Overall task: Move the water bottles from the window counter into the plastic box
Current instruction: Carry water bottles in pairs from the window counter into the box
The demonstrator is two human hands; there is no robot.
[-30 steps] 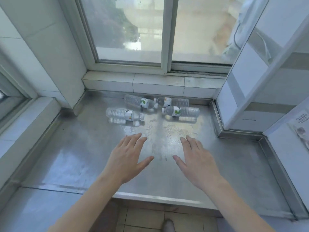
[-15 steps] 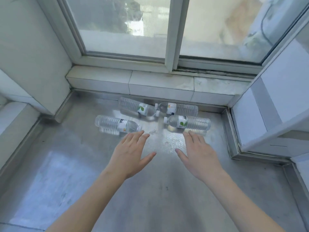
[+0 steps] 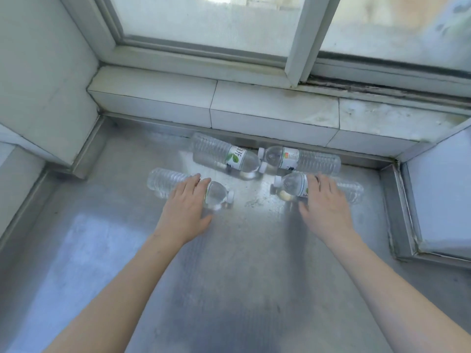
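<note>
Reaching across the steel counter [image 3: 229,289], both hands spread flat: the left hand [image 3: 184,212] rests over the near-left water bottle [image 3: 165,180], the right hand [image 3: 325,207] over the near-right water bottle [image 3: 293,186], likely to stop them rolling before gripping. Two more bottles [image 3: 224,155] lie behind; no plastic box shows.

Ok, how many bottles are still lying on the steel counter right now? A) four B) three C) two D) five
A: four bottles lie on the counter, two at the back by the ledge and two nearer, one under the left hand and one under the right hand.
</note>
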